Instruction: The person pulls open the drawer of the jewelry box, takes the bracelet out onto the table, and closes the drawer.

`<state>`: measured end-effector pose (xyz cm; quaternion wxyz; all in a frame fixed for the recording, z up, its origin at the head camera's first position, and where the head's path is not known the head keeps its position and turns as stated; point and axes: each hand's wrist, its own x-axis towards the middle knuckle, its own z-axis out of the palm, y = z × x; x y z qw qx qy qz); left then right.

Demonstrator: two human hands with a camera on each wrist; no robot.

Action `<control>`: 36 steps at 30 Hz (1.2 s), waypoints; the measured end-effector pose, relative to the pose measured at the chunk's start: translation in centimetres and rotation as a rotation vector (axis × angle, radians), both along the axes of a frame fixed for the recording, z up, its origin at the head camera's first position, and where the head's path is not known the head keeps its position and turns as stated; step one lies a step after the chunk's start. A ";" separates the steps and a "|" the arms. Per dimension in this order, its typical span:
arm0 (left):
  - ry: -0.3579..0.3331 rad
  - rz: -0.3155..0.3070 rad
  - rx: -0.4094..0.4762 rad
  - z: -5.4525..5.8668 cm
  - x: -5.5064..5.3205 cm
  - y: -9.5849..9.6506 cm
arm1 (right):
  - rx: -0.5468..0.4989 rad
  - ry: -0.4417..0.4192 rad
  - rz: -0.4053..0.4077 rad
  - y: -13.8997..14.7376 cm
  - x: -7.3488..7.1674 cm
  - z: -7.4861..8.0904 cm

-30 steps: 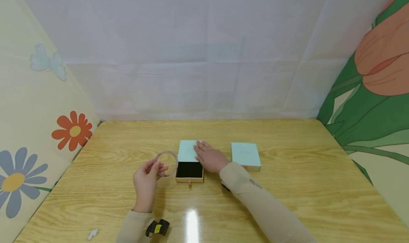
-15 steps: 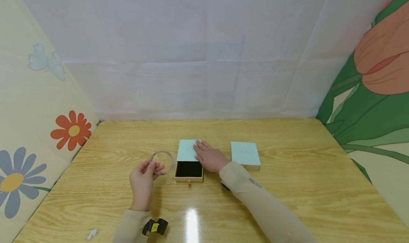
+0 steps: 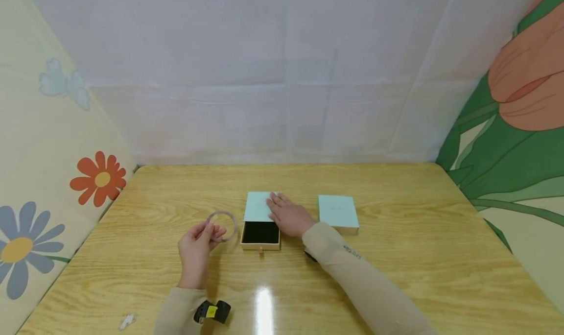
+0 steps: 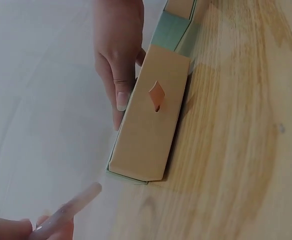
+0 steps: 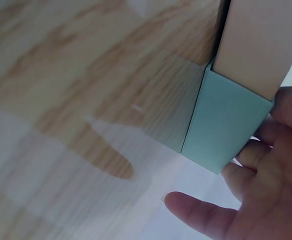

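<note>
One thin, glossy, pale greyish-mauve round bangle [image 4: 68, 210] noted; its ring appears as a nearly full circle in the head view and edge-on as a slanting bar in the left wrist view, with small glints on its surface; the left hand [image 3: 195, 256] holds it, thumb and fingers pinching the ring's left part; location: just left of a shallow cream-coloured drawer [image 3: 253, 247] and apart from it; the drawer shows a flat black lining [image 3: 261, 232] and, at the centre of its plain front, a small orange-brown pull tab [image 4: 157, 95]; the drawer projects part-way, on the person's side, from a pale mint-green rectangular box sleeve [image 3: 257, 206]; the right hand [image 3: 291, 218] rests on the sleeve's top at its right, fingers extended, thumb held apart from them in the right wrist view; a second mint-green square box [image 3: 338, 211], cream along its near edge, lies to the right, apart from the first; both stand on a yellowish wood-grain table [image 3: 418, 271]; a small white scrap [image 3: 127, 321], too small to identify, lies at near left.
</note>
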<state>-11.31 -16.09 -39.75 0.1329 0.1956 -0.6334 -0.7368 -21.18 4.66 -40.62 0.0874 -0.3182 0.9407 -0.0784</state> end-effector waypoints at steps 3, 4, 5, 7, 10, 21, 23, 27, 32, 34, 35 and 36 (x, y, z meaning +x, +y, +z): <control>-0.016 -0.012 0.010 -0.1 0.0 -0.1 | -0.004 0.002 0.002 0.0 0.0 0.0; -0.022 -0.015 0.012 -0.1 0.0 -0.1 | 0.001 0.003 0.004 0.0 0.1 0.0; -0.030 -0.017 0.011 -0.2 0.0 -0.2 | 0.000 0.004 0.004 0.0 0.1 0.0; -0.042 -0.023 0.016 -0.3 -0.1 -0.2 | 0.003 0.007 0.005 0.1 0.1 0.0; -0.059 -0.029 0.016 -0.5 -0.1 -0.3 | 0.002 0.006 0.006 0.1 0.1 0.0; -0.098 -0.057 0.033 -1.3 -0.3 -0.7 | -0.009 0.002 0.000 0.1 0.0 0.0; -0.101 -0.062 0.044 -1.4 -0.3 -0.9 | -0.006 0.000 -0.001 0.1 0.0 -0.1; -0.105 -0.073 0.053 -1.6 -0.3 -1.1 | -0.004 -0.006 -0.002 0.1 0.0 -0.1; -0.117 -0.083 0.059 -1.6 -0.2 -1.1 | -0.012 -0.006 -0.004 0.1 0.1 0.1; -0.116 -0.085 0.073 -1.7 -0.2 -1.1 | -0.016 -0.008 -0.004 0.1 0.1 0.2; -0.115 -0.086 0.082 -1.7 -0.2 -1.1 | -0.016 -0.008 -0.003 0.1 0.2 0.2; -0.114 -0.087 0.088 -1.7 -0.2 -1.1 | -0.017 -0.010 -0.004 0.1 0.2 0.2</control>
